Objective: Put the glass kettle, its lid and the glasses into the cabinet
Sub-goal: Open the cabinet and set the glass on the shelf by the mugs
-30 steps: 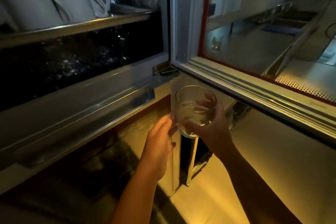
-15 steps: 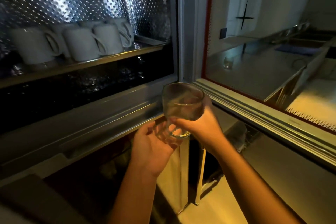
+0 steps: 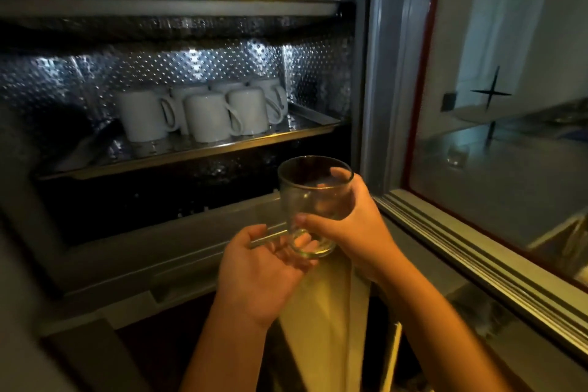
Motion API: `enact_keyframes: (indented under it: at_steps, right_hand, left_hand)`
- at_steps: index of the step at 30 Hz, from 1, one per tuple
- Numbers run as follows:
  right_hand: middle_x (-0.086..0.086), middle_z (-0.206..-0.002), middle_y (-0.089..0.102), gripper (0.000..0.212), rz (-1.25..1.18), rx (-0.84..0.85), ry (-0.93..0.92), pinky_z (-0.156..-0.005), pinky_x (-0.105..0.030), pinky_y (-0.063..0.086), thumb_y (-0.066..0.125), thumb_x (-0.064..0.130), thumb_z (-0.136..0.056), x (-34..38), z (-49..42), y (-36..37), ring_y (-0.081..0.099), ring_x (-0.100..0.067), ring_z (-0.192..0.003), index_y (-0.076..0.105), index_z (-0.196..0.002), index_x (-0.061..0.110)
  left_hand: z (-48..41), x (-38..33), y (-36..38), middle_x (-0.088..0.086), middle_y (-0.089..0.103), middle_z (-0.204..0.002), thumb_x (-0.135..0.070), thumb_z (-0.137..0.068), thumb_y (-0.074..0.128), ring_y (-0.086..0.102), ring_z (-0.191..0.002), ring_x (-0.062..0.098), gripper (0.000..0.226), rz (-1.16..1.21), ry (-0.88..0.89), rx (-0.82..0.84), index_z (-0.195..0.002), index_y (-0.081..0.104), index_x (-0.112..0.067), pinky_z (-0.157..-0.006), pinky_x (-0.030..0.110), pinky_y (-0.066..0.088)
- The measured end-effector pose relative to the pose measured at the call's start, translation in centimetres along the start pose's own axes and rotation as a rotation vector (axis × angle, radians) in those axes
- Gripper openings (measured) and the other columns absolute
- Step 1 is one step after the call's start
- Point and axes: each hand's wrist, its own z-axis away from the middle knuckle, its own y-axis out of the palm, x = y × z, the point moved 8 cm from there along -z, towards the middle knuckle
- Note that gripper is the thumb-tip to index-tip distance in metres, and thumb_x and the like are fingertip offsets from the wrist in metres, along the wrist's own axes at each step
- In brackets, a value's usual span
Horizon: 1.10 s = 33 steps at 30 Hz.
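The right grip (image 3: 353,226) was wrapped round the glass (image 3: 313,197), thumb across the front, fingers behind. The left grip (image 3: 257,274) cupped its base with fingers curled beneath. A second before, the glass had hung below the sill of the cabinet (image 3: 366,73) with the left grip merely beside it; now it stood upright, level with the dark lower compartment, not yet inside. The lift seemed done and placement pending. Above, white mugs (image 3: 206,114) sat on a steel shelf (image 3: 222,145) backed by dimpled metal, the glass door (image 3: 509,169) stood open at right, and the room was dim
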Motion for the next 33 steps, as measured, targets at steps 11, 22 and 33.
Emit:
enact_keyframes:
  at_steps: [11, 22, 33]
  right_hand:
    - [0.005, -0.109, 0.059, 0.062, -0.050, 0.138, -0.078, -0.083, -0.026, 0.052, 0.084, 0.019, -0.060, 3.2, -6.1, 2.8, 0.060, -0.008, -0.099, 0.043, -0.104, 0.037]
    - [0.003, -0.114, 0.060, 0.076, -0.177, 0.278, -0.092, -0.072, -0.023, 0.055, 0.083, 0.019, -0.061, 5.7, -9.2, 8.6, 0.063, -0.009, -0.099, 0.039, -0.124, 0.026]
    - [0.010, -0.106, 0.059, 0.068, -0.233, 0.397, -0.118, -0.064, -0.016, 0.052, 0.081, 0.028, -0.055, 8.7, -10.9, 15.6, 0.061, -0.002, -0.090, 0.044, -0.113, 0.029]
  left_hand:
    - [-1.9, -5.2, 2.3, 0.035, 0.060, -0.108, -0.028, -0.092, 0.038, 0.052, -0.107, 0.045, 0.047, 0.029, 0.085, -0.020, -0.109, 0.052, 0.013, -0.093, 0.053, 0.034]
    - [-0.3, -11.7, 1.8, 0.037, 0.053, -0.120, -0.025, -0.088, 0.042, 0.052, -0.110, 0.050, 0.051, 0.050, 0.240, 0.004, -0.123, 0.042, 0.013, -0.066, 0.046, 0.044]
    - [1.9, -17.8, -0.1, 0.041, 0.049, -0.120, -0.028, -0.090, 0.041, 0.047, -0.114, 0.053, 0.061, 0.093, 0.355, 0.008, -0.128, 0.034, 0.019, -0.097, 0.057, 0.034]
